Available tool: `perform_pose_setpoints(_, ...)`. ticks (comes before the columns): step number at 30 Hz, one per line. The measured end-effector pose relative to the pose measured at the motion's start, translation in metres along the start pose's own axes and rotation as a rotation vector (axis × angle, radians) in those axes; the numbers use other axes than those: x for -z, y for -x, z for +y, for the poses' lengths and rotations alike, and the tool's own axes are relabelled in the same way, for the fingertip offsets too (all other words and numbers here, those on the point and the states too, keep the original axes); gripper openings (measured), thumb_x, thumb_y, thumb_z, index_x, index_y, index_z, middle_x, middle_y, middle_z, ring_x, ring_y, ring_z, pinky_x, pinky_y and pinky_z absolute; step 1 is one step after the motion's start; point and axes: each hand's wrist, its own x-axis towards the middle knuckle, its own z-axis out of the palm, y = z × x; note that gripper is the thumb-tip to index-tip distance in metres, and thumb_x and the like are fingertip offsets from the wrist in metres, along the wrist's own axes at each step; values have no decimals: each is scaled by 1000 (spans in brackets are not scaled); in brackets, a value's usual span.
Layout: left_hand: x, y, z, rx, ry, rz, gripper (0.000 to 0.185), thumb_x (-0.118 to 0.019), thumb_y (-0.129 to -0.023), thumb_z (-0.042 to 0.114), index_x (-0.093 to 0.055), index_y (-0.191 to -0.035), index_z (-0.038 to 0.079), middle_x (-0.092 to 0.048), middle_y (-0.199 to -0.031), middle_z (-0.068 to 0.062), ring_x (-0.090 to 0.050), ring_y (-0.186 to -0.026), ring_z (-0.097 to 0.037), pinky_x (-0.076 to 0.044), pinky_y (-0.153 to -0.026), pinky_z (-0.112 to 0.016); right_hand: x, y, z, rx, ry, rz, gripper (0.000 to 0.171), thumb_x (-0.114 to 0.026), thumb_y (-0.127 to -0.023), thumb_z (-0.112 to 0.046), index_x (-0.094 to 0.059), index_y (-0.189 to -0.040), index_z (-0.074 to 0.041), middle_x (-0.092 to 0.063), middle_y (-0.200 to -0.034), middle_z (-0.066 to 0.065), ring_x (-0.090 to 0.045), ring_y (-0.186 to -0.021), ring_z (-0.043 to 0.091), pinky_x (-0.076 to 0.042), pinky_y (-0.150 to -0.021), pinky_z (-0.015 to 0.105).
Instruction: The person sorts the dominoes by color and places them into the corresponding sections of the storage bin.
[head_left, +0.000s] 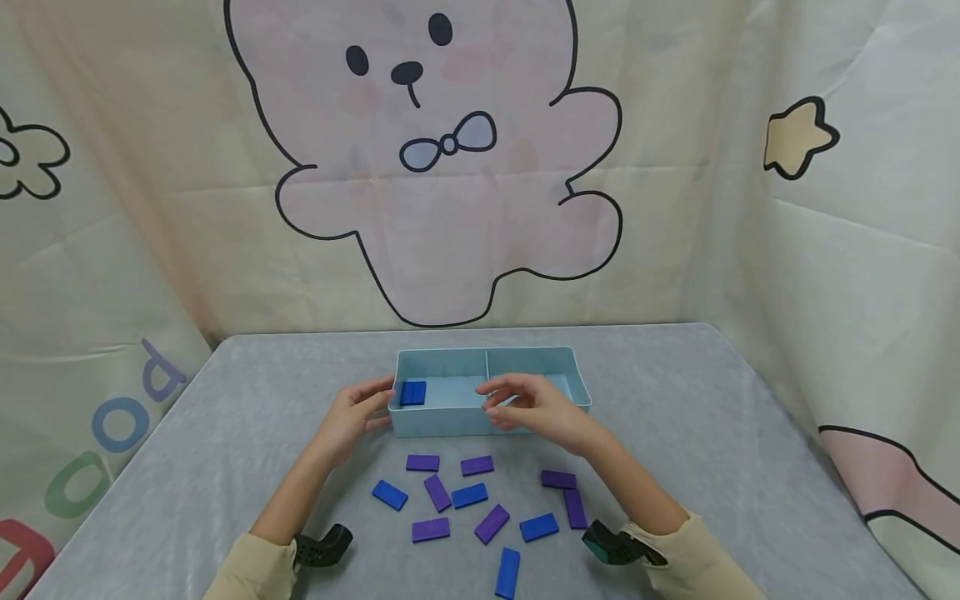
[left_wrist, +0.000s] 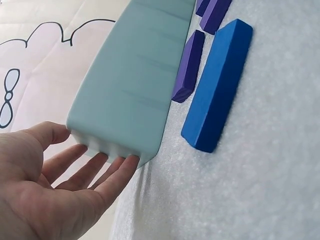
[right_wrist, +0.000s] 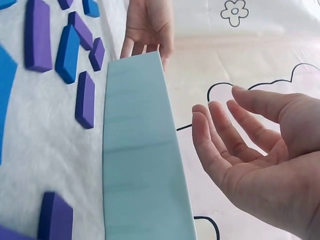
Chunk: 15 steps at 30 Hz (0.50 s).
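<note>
- Blocks: blue blocks and purple blocks lie scattered on the near side of the box; a small blue group sits in the box's left compartment.
- Handling of blocks: probably light, stiff and hardly fragile; the matt-looking faces should slip little. The best hold is likely a pinch across the two long sides, near the middle.
- Box: the pale blue box, split by a divider, stands upright beyond the loose blocks. Its thin, smooth walls suggest light, fairly stiff plastic that may slide if nudged; an end wall offers steadying contact.
- Left hand: rests against the box's left end, fingers extended and touching rather than clenched.
- Right hand: hovers over the box's near wall, fingers loosely bent, parted from the thumb and holding nothing; it partly hides the right compartment.
- Surroundings: a grey tabletop carries everything; a printed curtain hangs behind.
</note>
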Motion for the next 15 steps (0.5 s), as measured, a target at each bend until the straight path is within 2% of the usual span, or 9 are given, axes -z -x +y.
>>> perform_pose_setpoints(3,0,0,0,0,-2,2,51,-52,-112,17,-45,-154,-10,-46,-159,-29,-53,-140,-46,-53,-109,-51,2,5,2,3,5,-12,36,-64,-106,-13,-63,-139,2,-66,-127,32,-68,-110,51,-62,-94,53)
perform_pose_setpoints(6,0,0,0,-1,-3,-1,51,-52,-112,16,-44,-154,-10,-46,-159,-29,-52,-141,-46,-53,-108,-50,4,10,2,3,5,-24,35,-63,-107,-13,-64,-139,2,-67,-126,31,-68,-110,52,-61,-93,57)
perform_pose_setpoints(11,0,0,0,-2,-3,-5,51,-52,-112,16,-44,-154,-10,-45,-159,-29,-52,-141,-46,-52,-109,-51,9,21,5,2,19,-54,35,-62,-107,-11,-63,-138,4,-70,-122,26,-67,-109,53,-62,-90,53)
perform_pose_setpoints(15,0,1,1,1,-5,0,50,-52,-112,16,-44,-154,-11,-45,-159,-30,-52,-141,-46,-53,-109,-51,13,28,11,-17,26,-97,36,-62,-106,-11,-62,-138,7,-68,-124,27,-67,-109,51,-62,-90,48)
